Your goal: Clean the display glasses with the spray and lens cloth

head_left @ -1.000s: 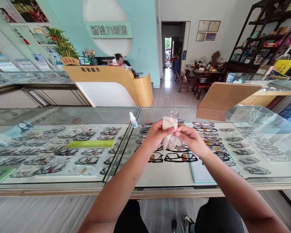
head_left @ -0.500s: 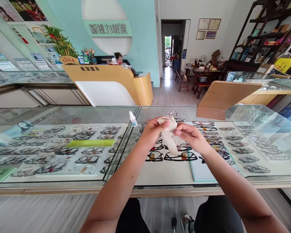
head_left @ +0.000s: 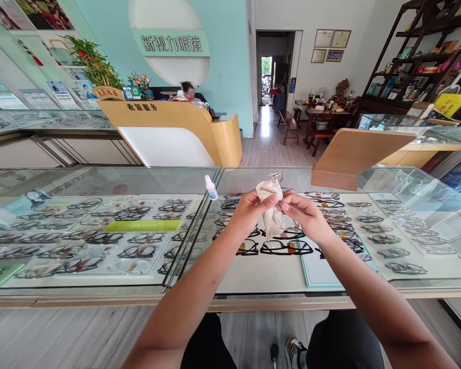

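Note:
Above the glass counter, my left hand (head_left: 252, 209) is closed around a cream-white cloth (head_left: 271, 218), thumb on top. The cloth is folded over part of a pair of clear-framed glasses (head_left: 276, 177), and its lower end hangs down. My right hand (head_left: 301, 210) pinches the glasses at the right side of the cloth, fingertips close to the left hand. Part of the frame shows above the fingers and another part below them. The lenses are mostly hidden by cloth and fingers. To the left, a small white spray bottle (head_left: 211, 188) stands on the counter.
Beneath my hands is a glass display case (head_left: 261, 279) with rows of glasses inside. A wooden stand (head_left: 353, 159) rises at the back right of the counter. Across the aisle, a person (head_left: 188, 91) sits behind a reception desk (head_left: 169, 120).
The cloth's hanging end has swung left and drawn up, and more of the glasses now shows below my fingers. My left hand has shifted slightly right.

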`<state>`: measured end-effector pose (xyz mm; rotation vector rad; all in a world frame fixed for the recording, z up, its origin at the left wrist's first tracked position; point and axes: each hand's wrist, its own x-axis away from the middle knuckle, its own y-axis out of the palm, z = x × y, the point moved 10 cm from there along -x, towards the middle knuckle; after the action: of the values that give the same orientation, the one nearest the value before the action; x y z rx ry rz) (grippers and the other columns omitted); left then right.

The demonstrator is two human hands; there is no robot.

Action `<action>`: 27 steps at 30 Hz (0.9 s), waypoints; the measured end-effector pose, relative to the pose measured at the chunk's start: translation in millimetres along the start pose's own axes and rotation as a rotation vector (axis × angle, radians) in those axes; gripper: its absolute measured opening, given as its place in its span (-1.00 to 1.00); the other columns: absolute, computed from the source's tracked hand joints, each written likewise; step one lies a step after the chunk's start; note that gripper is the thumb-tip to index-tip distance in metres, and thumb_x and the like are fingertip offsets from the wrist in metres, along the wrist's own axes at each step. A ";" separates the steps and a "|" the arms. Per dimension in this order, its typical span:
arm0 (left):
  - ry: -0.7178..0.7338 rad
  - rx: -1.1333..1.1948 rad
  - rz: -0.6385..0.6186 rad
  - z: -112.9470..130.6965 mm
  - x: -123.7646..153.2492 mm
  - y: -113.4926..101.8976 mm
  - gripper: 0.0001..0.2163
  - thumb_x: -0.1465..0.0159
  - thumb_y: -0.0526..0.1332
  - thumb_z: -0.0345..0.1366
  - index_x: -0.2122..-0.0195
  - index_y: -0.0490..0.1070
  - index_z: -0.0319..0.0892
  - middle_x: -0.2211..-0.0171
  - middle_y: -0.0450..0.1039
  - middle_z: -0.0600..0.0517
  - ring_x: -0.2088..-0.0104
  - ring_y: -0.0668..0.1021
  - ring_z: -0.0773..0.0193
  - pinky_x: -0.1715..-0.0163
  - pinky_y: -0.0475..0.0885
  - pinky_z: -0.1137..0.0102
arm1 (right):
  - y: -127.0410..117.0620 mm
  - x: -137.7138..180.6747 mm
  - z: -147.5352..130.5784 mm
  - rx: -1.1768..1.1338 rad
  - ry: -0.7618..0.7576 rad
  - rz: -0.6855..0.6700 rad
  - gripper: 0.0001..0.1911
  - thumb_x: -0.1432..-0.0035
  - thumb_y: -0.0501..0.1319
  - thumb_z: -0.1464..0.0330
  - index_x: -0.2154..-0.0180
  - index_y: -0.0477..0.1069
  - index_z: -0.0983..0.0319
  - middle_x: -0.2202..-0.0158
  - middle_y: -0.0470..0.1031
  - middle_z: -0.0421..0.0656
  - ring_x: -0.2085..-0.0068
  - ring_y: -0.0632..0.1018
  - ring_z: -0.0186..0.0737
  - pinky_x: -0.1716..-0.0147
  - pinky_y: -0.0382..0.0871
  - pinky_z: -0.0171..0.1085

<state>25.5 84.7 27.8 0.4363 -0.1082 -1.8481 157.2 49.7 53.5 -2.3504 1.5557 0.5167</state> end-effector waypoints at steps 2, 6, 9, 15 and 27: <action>0.007 0.009 -0.024 2.4 0.7 1.9 -0.65 -0.14 0.61 -0.04 0.24 0.68 -0.20 0.32 0.64 0.02 0.30 0.60 0.29 0.21 0.50 0.39 | 0.1 -0.4 1.4 0.000 0.010 -0.010 -0.66 -0.38 0.38 0.04 0.28 0.61 0.16 0.21 0.41 -0.14 0.14 0.45 -0.15 0.06 0.35 -0.16; 0.035 -0.047 -0.051 9.9 3.4 7.1 -0.59 -0.14 0.61 -0.05 0.13 0.66 -0.21 0.23 0.69 -0.06 0.26 0.64 0.21 0.18 0.55 0.33 | 0.8 -0.4 6.2 -0.011 0.053 -0.018 -0.65 -0.35 0.40 0.02 0.28 0.63 0.16 0.20 0.40 -0.14 0.11 0.46 -0.13 0.03 0.39 -0.15; 0.078 -0.102 -0.008 16.2 6.0 6.5 -0.55 -0.09 0.63 -0.06 0.11 0.64 -0.20 0.23 0.69 -0.04 0.26 0.65 0.20 0.19 0.56 0.33 | 4.2 0.0 7.1 -0.026 0.074 -0.038 -0.64 -0.35 0.40 0.00 0.25 0.62 0.16 0.18 0.42 -0.13 0.10 0.48 -0.12 0.00 0.40 -0.14; 0.128 -0.123 0.045 23.6 12.0 8.7 -0.58 -0.16 0.57 0.08 0.30 0.58 -0.18 0.46 0.56 0.05 0.47 0.53 0.29 0.43 0.43 0.37 | 10.8 1.3 5.2 0.048 0.049 -0.091 -0.62 -0.37 0.36 -0.02 0.27 0.59 0.14 0.24 0.39 -0.14 0.16 0.44 -0.12 0.09 0.38 -0.13; 0.063 -0.148 -0.083 9.8 0.9 -2.6 -0.55 -0.32 0.42 0.15 0.18 0.64 -0.21 0.27 0.64 -0.03 0.26 0.59 0.20 0.19 0.48 0.33 | -8.2 -0.4 5.9 -0.002 0.046 -0.016 -0.66 -0.37 0.38 0.03 0.31 0.62 0.14 0.22 0.44 -0.13 0.13 0.46 -0.10 0.07 0.35 -0.14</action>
<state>19.5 83.4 35.9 0.4005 0.0901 -1.9071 163.9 55.6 48.7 -2.3904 1.5557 0.4638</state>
